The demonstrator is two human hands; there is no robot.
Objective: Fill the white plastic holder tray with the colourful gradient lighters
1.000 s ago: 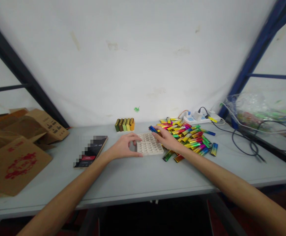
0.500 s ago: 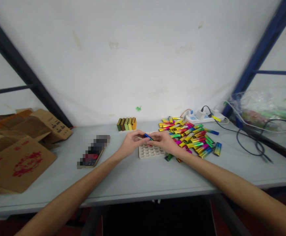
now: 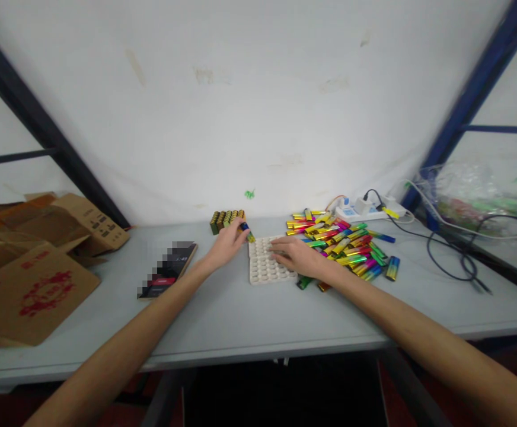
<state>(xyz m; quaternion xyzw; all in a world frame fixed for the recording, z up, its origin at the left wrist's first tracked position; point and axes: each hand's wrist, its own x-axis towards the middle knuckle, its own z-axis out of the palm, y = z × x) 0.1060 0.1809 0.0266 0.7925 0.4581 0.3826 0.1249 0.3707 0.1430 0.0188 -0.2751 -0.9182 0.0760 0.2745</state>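
Observation:
My left hand (image 3: 229, 242) pinches a shiny case (image 3: 249, 235), shaped like a lighter shell and coloured blue to yellow-gold. The case is tilted at the back left corner of the white tray (image 3: 261, 274), which has rows of oval holes. My right hand (image 3: 298, 255) is over the right part of this tray, palm down, fingers stretched out to the left, with no item visible in them. It hides several of the holes. Just behind my left hand a block of upright cases (image 3: 220, 220) stands in tight rows, partly covered by my fingers.
A loose pile of shiny multicoloured cases (image 3: 351, 249) lies right of the tray. Behind it are a power strip (image 3: 351, 214) and black cables (image 3: 456, 270). A phone (image 3: 172, 270) lies at left, beside cardboard boxes (image 3: 40, 296). A clear plastic bag (image 3: 463, 184) sits far right.
My hands were together over the tray around the blue case. My left hand has moved left with the case, and my right hand has let go and spread over the tray.

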